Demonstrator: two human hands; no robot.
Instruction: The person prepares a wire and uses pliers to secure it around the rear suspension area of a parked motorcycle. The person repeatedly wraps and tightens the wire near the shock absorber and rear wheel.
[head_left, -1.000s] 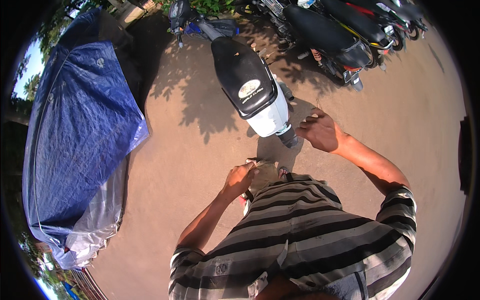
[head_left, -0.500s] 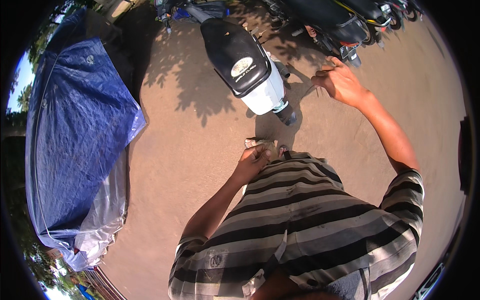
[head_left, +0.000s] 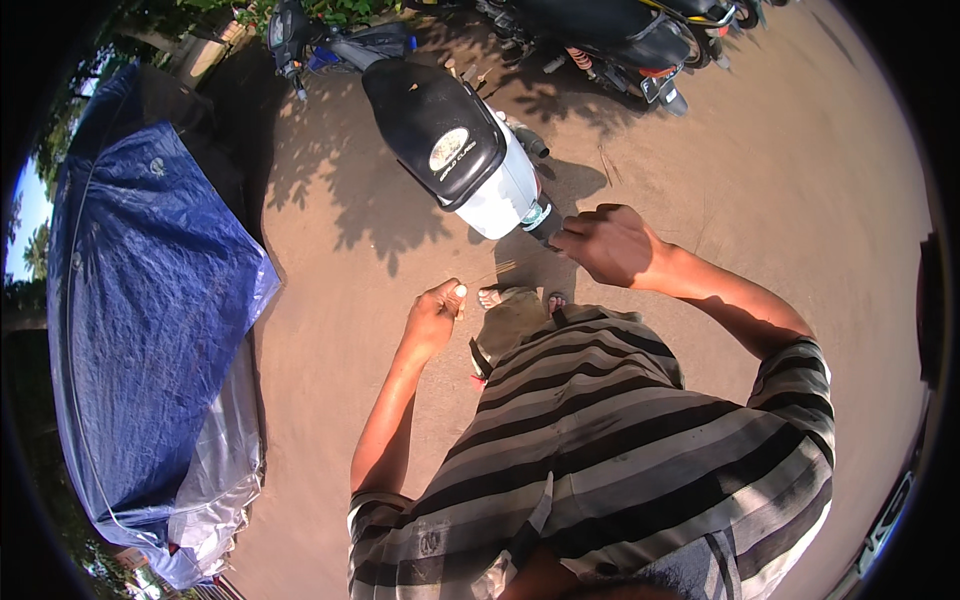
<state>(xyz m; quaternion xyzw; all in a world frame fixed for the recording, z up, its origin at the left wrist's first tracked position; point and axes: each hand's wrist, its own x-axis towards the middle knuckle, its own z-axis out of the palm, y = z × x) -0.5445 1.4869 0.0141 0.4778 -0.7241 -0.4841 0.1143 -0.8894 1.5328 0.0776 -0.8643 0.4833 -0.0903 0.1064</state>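
My left hand [head_left: 432, 318] is closed in a pinch, out to the left of my knees. A few thin straw-coloured sticks [head_left: 497, 270] show just beyond its thumb; whether they are in its grip I cannot tell. My right hand [head_left: 612, 246] is held with curled fingers in front of my body, its fingertips overlapping the rear of a parked scooter in view. What those fingers hold, if anything, is hidden. The scooter [head_left: 490, 190] has a black seat [head_left: 430, 115] and a white tail.
A blue tarpaulin [head_left: 150, 300] covers a bulky shape on the left, with a greyish sheet [head_left: 215, 460] below. Several parked motorcycles [head_left: 610, 45] stand at the far side. Thin twigs [head_left: 606, 165] show against the brown ground [head_left: 330, 330]. My feet [head_left: 490, 298] are behind the scooter.
My right hand has come down and left, from beside the motorcycles to near the scooter's tail. The left hand has moved left, away from my clothes. The view has shifted slightly.
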